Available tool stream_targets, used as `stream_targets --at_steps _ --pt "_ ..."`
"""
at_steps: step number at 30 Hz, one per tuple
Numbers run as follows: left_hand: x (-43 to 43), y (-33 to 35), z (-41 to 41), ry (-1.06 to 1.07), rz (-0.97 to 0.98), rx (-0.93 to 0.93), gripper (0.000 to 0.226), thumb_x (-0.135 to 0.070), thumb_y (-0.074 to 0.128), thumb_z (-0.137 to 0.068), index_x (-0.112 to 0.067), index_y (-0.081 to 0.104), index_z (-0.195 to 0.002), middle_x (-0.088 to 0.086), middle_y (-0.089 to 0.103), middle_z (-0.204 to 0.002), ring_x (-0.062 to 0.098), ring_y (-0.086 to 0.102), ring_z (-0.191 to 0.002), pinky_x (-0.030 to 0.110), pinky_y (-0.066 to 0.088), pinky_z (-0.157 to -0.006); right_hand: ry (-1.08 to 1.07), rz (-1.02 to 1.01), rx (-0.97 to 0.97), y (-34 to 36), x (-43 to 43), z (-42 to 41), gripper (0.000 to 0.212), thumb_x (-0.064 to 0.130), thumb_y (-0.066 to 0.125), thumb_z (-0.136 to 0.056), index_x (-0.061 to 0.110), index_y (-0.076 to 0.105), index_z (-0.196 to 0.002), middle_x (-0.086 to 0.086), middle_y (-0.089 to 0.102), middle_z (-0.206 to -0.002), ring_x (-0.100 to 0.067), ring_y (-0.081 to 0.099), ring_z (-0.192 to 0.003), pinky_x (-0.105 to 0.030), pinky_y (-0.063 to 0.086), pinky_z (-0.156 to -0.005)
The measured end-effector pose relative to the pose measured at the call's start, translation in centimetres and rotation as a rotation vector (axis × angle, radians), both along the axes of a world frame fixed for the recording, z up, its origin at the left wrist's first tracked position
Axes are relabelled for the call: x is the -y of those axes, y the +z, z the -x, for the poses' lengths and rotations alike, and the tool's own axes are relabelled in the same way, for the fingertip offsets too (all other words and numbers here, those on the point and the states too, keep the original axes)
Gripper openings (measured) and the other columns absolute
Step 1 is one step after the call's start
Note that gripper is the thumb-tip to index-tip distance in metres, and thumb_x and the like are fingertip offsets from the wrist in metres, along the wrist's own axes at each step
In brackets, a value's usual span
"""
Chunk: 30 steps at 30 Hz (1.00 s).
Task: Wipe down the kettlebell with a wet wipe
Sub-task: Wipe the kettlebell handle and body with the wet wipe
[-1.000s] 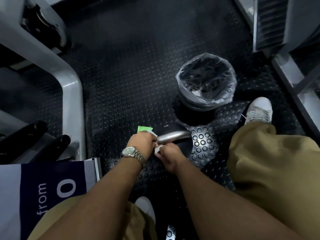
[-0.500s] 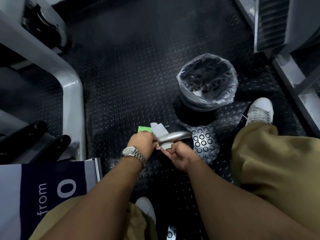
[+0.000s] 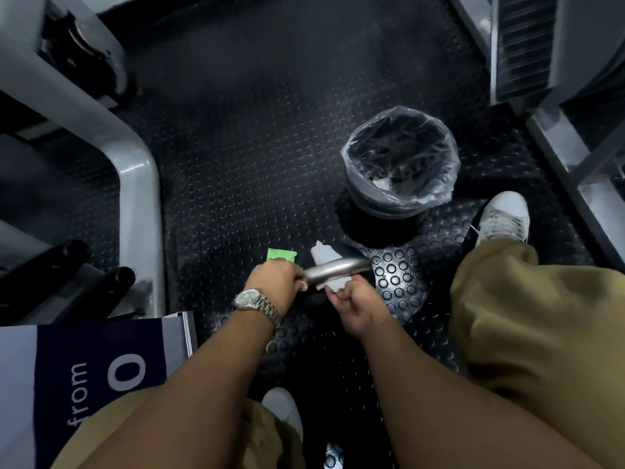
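Head view. The kettlebell (image 3: 338,267) stands on the studded rubber floor (image 3: 236,164) near a plastic-lined bin (image 3: 400,164); the left hand (image 3: 274,282) grips the left end of its steel handle. The right hand (image 3: 355,306) pinches a white wet wipe (image 3: 323,255) draped over the handle, beside a green packet (image 3: 281,254).

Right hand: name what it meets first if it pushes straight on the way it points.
Likely the kettlebell handle, through the wet wipe the right hand pinches; depth is hard to judge.
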<state>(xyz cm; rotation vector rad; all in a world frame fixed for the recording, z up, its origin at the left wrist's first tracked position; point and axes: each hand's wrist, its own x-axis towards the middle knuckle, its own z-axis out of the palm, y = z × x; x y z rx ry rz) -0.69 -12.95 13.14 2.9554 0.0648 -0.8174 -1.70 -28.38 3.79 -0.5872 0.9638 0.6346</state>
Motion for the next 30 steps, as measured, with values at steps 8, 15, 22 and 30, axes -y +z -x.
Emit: stream_targets --at_steps 8,15,22,30 --pt "0.1 -0.2 0.4 -0.004 -0.028 0.019 0.02 -0.038 0.063 -0.097 -0.029 0.076 -0.109 0.0 0.071 -0.098 0.02 0.066 -0.091 0.029 0.05 -0.075 0.257 0.077 0.026 2.3 -1.8 -0.1 0.05 -0.029 0.029 -0.079 -0.016 0.054 -0.121 -0.031 0.065 -0.109 -0.036 0.07 -0.091 -0.04 0.062 -0.085" --pt "0.2 0.1 0.0 0.027 0.014 -0.034 0.022 -0.036 0.065 -0.097 -0.03 0.075 -0.116 0.001 0.071 -0.098 0.019 0.067 -0.09 0.028 0.051 -0.077 -0.073 0.165 -0.097 0.7 -0.2 -0.1 0.063 -0.026 0.023 -0.076 -0.008 0.057 -0.125 -0.025 0.061 -0.126 -0.037 0.061 -0.117 -0.039 0.059 -0.073" --pt "0.1 0.1 0.1 0.018 -0.003 -0.005 0.018 -0.038 0.068 -0.094 -0.025 0.078 -0.102 0.0 0.068 -0.087 0.02 0.064 -0.084 0.027 0.044 -0.069 0.205 0.173 0.016 3.7 -2.1 0.0 0.059 -0.027 0.028 -0.075 -0.012 0.052 -0.127 -0.033 0.059 -0.127 -0.043 0.066 -0.106 -0.049 0.056 -0.098" --pt "0.2 0.1 -0.7 0.069 0.032 -0.114 0.02 -0.035 0.069 -0.095 -0.023 0.076 -0.11 0.002 0.071 -0.099 0.02 0.061 -0.087 0.026 0.043 -0.074 -0.173 0.207 -0.102 2.5 -0.3 -0.8 0.042 -0.023 0.022 -0.079 -0.007 0.055 -0.098 -0.025 0.06 -0.105 -0.034 0.062 -0.088 -0.046 0.054 -0.092"
